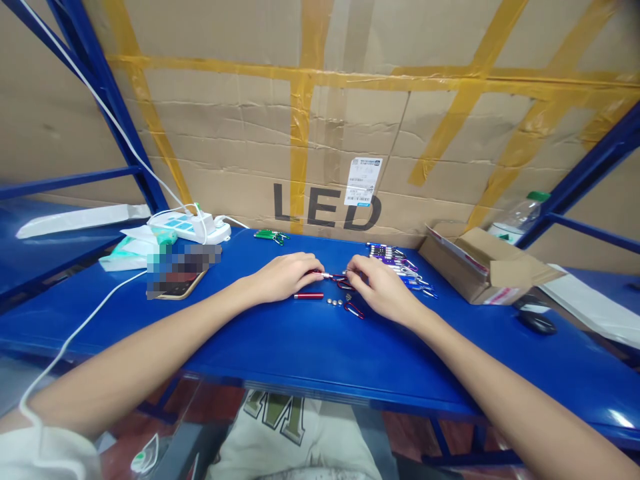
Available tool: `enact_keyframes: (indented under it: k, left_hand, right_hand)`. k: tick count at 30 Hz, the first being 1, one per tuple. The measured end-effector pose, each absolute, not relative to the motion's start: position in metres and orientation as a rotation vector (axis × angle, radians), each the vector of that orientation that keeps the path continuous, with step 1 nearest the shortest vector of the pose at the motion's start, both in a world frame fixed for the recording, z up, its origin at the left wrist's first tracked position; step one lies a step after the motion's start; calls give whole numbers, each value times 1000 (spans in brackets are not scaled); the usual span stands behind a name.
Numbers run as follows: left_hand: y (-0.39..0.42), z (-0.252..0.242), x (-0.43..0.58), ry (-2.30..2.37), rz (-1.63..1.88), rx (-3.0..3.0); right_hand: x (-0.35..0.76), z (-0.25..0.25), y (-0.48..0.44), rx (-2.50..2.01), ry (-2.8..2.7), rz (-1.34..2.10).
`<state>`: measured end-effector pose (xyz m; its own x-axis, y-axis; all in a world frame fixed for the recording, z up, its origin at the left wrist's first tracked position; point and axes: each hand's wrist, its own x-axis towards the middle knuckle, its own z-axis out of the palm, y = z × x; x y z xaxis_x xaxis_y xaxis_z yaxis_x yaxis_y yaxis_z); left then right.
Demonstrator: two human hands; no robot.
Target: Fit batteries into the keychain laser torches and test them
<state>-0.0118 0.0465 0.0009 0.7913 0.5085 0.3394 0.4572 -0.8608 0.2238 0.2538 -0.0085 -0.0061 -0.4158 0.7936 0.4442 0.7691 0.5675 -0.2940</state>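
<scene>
My left hand [285,277] is closed, its fingertips pinching a slim red tube with a silver end [327,275], like a keychain penlight. Facing it, my right hand [381,285] has its thumb and fingers pressed together near the tube's other end; what exactly they pinch is too small to tell. A red carabiner clip [344,285] lies by the right fingertips. Below the hands on the blue table are a separate red tube [309,295], several silver button cells [335,302], and another red carabiner [354,311].
Blue and purple penlights [400,267] lie in rows beyond my right hand, green ones [271,236] at the back. A phone [185,283] and white power strip [193,227] are left. An open cardboard box [473,267] and black mouse [537,323] stand right. Cardboard [240,147] walls the back.
</scene>
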Motion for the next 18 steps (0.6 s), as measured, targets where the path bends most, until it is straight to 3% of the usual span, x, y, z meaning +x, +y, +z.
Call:
enact_keyframes:
  k: [18]
  left_hand:
    - [46, 1, -17, 826, 394, 3056]
  right_hand:
    - [256, -8, -4, -1283, -2240, 236]
